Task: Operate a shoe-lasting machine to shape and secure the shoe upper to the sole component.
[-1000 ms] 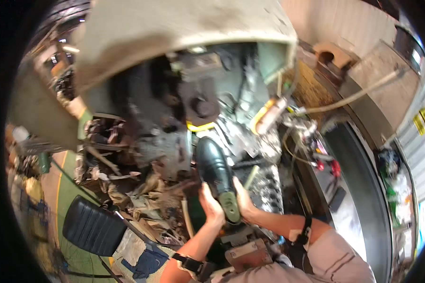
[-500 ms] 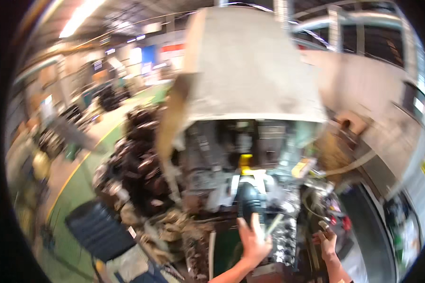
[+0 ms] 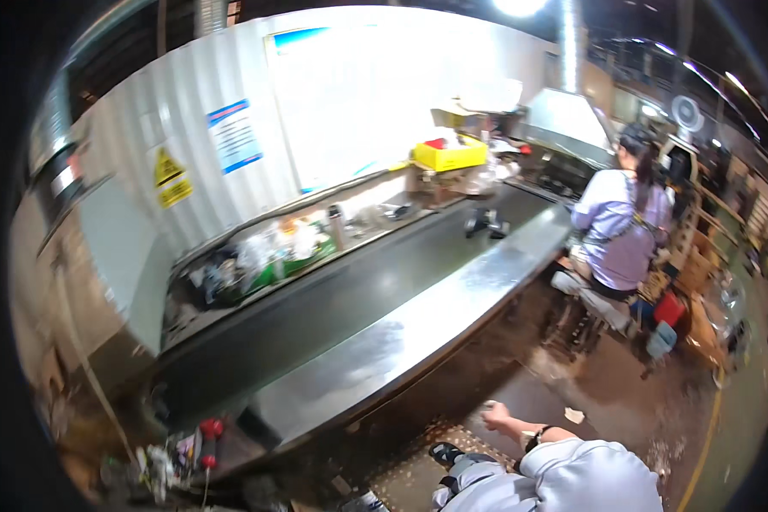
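Note:
My right hand (image 3: 497, 416) comes in at the lower right, below a pale grey sleeve (image 3: 584, 469), with a dark band at the forearm. Its fingers look curled in; whatever they hold is too small and blurred to name. The hand is over the brown floor, apart from the long conveyor (image 3: 392, 341). My left hand is out of view. Farther along the conveyor belt lie dark shoes (image 3: 486, 224), touching neither hand.
A co-worker in a lavender shirt (image 3: 627, 218) sits at the conveyor's far end. A yellow bin (image 3: 450, 154) stands along the far side, and a clutter of bags and bottles (image 3: 286, 247) fills the ledge. Red-handled tools (image 3: 211, 431) lie at the near left end.
The view has swung right, from the hooded workstation to the conveyor. My left hand, earlier at a black shoe, has left the picture. My right hand now appears over the floor.

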Demonstrator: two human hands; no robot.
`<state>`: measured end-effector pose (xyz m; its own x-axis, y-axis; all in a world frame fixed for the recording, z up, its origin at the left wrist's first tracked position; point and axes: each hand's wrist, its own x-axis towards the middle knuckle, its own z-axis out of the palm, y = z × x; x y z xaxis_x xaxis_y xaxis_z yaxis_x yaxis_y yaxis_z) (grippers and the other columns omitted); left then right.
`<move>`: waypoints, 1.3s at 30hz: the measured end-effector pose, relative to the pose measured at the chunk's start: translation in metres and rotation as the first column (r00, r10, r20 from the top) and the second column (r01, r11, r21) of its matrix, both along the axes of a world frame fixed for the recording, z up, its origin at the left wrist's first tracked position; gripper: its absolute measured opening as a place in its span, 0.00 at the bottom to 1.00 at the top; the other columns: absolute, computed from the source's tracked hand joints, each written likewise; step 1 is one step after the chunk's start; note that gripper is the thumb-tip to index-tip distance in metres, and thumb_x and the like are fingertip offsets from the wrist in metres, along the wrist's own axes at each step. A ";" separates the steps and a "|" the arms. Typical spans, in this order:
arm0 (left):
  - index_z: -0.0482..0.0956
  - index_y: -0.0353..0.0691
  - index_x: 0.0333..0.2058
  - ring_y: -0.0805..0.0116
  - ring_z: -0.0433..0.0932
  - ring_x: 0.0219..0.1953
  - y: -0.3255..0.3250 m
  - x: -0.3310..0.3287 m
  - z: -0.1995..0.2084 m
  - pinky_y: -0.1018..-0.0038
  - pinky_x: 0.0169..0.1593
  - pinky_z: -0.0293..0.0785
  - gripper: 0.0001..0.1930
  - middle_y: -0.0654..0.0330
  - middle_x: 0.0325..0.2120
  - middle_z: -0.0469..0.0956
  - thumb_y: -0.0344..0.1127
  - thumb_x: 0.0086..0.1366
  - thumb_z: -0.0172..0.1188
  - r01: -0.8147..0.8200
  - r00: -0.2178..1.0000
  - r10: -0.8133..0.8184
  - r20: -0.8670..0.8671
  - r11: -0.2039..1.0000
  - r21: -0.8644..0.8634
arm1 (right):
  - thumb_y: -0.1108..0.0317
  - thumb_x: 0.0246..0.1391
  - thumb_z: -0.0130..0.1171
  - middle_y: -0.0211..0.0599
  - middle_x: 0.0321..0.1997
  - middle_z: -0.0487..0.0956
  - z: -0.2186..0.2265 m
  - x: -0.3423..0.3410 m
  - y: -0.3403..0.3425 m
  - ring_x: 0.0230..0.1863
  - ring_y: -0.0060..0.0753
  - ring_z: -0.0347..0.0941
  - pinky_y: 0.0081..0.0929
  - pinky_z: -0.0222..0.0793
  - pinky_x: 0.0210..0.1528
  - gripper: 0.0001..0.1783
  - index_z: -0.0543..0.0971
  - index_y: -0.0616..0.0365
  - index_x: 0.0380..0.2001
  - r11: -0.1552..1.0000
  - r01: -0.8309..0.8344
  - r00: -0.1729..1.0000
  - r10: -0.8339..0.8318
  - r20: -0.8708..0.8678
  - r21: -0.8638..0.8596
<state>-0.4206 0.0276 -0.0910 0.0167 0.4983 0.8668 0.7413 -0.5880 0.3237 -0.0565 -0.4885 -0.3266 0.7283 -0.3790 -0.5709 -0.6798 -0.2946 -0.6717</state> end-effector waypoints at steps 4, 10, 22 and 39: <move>0.66 0.31 0.62 0.47 0.74 0.49 -0.066 0.147 -0.042 0.54 0.50 0.72 0.43 0.41 0.49 0.72 0.50 0.54 0.73 0.524 0.836 -0.549 0.014 0.791 -0.315 | 0.76 0.52 0.56 0.44 0.26 0.81 -0.074 -0.037 -0.167 0.23 0.30 0.79 0.31 0.76 0.25 0.24 0.79 0.54 0.54 0.888 0.439 0.894 -0.447 -0.034 -0.138; 0.66 0.30 0.62 0.49 0.75 0.51 -0.168 0.296 -0.114 0.57 0.52 0.73 0.41 0.41 0.51 0.73 0.45 0.55 0.73 0.637 0.564 -0.826 0.015 0.423 -0.645 | 0.76 0.56 0.55 0.32 0.23 0.80 -0.078 0.013 -0.210 0.21 0.27 0.76 0.26 0.73 0.23 0.23 0.78 0.55 0.56 0.703 0.710 0.701 -0.698 0.146 -0.045; 0.66 0.29 0.63 0.52 0.77 0.54 -0.207 0.405 -0.202 0.61 0.56 0.74 0.38 0.41 0.55 0.74 0.34 0.56 0.72 0.445 0.570 -0.821 0.019 0.290 -0.847 | 0.58 0.63 0.56 0.60 0.63 0.70 0.034 0.362 -0.160 0.67 0.61 0.64 0.54 0.54 0.72 0.28 0.70 0.69 0.58 0.816 -0.023 0.784 0.373 0.496 -0.577; 0.71 0.27 0.59 0.57 0.81 0.53 -0.192 0.446 -0.222 0.66 0.55 0.79 0.30 0.43 0.53 0.79 0.21 0.57 0.69 0.295 0.753 -0.623 0.213 0.030 -0.955 | 0.42 0.69 0.40 0.53 0.78 0.53 0.046 0.397 -0.123 0.79 0.60 0.44 0.72 0.38 0.73 0.35 0.65 0.56 0.68 0.576 -0.286 0.804 0.580 0.136 -0.766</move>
<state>0.0257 -0.1644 -0.3126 0.6699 0.6819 -0.2937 0.5752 -0.2266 0.7860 0.3408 -0.6119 -0.2803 0.9917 -0.1252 0.0301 -0.1113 -0.9508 -0.2892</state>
